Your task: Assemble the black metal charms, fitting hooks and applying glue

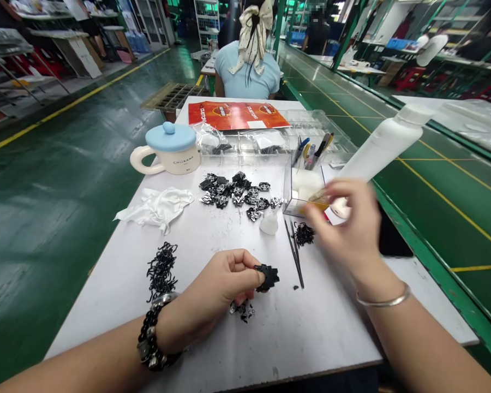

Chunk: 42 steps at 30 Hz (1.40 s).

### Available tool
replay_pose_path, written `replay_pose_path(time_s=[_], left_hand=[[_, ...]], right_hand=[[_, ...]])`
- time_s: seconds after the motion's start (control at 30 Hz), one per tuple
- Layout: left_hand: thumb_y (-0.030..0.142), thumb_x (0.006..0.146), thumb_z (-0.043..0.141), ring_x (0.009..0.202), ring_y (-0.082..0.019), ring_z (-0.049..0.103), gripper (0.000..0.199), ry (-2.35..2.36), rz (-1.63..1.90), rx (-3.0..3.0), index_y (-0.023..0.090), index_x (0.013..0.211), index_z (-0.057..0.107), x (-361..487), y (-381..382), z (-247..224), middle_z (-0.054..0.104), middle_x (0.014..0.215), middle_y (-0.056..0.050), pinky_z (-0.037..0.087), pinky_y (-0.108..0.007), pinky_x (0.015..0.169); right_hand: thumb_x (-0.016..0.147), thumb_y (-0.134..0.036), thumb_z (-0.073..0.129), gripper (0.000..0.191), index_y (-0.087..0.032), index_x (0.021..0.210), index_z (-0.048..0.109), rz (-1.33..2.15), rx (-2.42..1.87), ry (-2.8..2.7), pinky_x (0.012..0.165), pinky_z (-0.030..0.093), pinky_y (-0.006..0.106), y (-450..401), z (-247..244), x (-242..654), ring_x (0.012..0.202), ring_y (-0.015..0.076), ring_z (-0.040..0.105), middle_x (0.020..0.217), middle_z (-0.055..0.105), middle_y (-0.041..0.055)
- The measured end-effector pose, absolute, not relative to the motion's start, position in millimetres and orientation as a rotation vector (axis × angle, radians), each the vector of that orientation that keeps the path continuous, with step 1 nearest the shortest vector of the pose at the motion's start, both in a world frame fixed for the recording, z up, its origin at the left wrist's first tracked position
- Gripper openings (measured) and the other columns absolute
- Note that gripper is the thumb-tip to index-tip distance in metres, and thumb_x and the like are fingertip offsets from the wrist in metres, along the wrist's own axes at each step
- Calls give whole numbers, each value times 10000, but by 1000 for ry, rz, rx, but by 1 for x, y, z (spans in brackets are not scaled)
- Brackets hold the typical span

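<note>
My left hand (225, 284) pinches a small black part (269, 277) between thumb and fingers above the white table (311, 333). Small silver and black pieces (242, 311) lie just below it. My right hand (349, 224), blurred by motion, is raised beside the clear pen box (297, 191); whether its fingers hold anything is too smeared to tell. Black tweezers (295, 254) lie between the hands, next to a heap of tiny black pieces (304, 233). Farther back sits a pile of black and silver parts (229, 189), with a small translucent bottle (269, 222) at its right.
At the left are a lidded mug (175, 153), a crumpled white cloth (157, 207) and a heap of black hooks (162, 270). A tall white bottle (387, 142) and a dark phone (394, 232) are at the right. Behind the red sheet (237, 115) sits a person (247, 71).
</note>
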<state>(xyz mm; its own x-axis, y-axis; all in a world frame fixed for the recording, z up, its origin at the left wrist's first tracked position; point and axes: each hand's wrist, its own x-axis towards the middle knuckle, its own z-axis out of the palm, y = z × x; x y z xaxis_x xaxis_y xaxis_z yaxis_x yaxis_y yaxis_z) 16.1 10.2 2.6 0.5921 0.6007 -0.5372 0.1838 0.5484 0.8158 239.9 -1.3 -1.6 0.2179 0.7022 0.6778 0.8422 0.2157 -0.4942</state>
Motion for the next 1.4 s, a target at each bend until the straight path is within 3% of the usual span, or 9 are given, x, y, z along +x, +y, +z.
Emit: replay_pose_path(time_s=[0.13, 0.27, 0.4, 0.47, 0.53, 0.67, 0.93, 1.17, 1.4], left_hand=[[205, 675, 623, 430, -39, 364, 111, 917, 282, 981, 147, 695, 530, 16, 9, 1, 537, 541, 50, 278, -207, 464], [201, 673, 621, 429, -38, 364, 116, 915, 282, 971, 148, 695, 520, 16, 9, 0, 546, 545, 47, 278, -209, 466], [204, 674, 621, 435, -42, 372, 116, 919, 276, 980, 146, 699, 524, 16, 10, -1, 568, 564, 32, 266, -213, 464], [207, 670, 620, 429, -44, 368, 116, 919, 275, 975, 148, 705, 526, 16, 10, -1, 562, 551, 37, 261, -218, 464], [208, 662, 622, 423, -45, 363, 119, 922, 270, 969, 148, 701, 527, 16, 10, -1, 558, 536, 41, 258, -223, 467], [203, 646, 626, 423, -50, 361, 116, 910, 275, 947, 148, 686, 532, 18, 11, 0, 514, 481, 61, 266, -224, 471], [199, 644, 632, 419, -48, 367, 127, 923, 243, 920, 149, 685, 522, 18, 13, 3, 546, 516, 49, 271, -223, 476], [215, 650, 636, 428, -55, 373, 125, 903, 283, 936, 149, 689, 538, 18, 12, 0, 505, 488, 57, 269, -219, 469], [223, 645, 647, 431, -50, 383, 133, 905, 292, 943, 143, 690, 550, 17, 11, -2, 555, 556, 29, 265, -212, 459]], right_hand=[[753, -268, 642, 297, -235, 1034, 551, -321, -1637, -1270, 668, 416, 328, 0, 9, 271, 723, 166, 592, 990, 626, 36], [819, -240, 579, 166, -234, 975, 634, -479, -1724, -1391, 841, 392, 421, 7, 8, 275, 742, 190, 644, 809, 691, 9], [809, -226, 599, 225, -232, 1026, 658, -627, -1695, -1474, 890, 360, 518, 2, 20, 271, 793, 244, 644, 803, 692, 36], [795, -215, 626, 245, -226, 1036, 667, -628, -1473, -1251, 866, 416, 498, -6, 30, 263, 863, 261, 642, 910, 681, 50], [761, -186, 665, 247, -242, 1001, 683, -500, -1183, -1025, 741, 503, 418, -14, 36, 249, 806, 221, 644, 1006, 652, 34], [684, -136, 731, 238, -216, 907, 710, -49, -1074, -1038, 605, 535, 321, -26, 32, 213, 593, 149, 620, 656, 642, -20], [729, -110, 698, 283, -227, 985, 677, 349, -1167, -1143, 743, 552, 349, -37, 14, 195, 679, 165, 675, 739, 706, -4], [728, -130, 709, 292, -231, 999, 670, 448, -1101, -1129, 641, 563, 304, -41, 15, 201, 647, 165, 678, 692, 684, -20], [724, -103, 700, 291, -232, 983, 673, 490, -1153, -1215, 714, 558, 342, -46, 12, 200, 677, 178, 678, 705, 688, -13]])
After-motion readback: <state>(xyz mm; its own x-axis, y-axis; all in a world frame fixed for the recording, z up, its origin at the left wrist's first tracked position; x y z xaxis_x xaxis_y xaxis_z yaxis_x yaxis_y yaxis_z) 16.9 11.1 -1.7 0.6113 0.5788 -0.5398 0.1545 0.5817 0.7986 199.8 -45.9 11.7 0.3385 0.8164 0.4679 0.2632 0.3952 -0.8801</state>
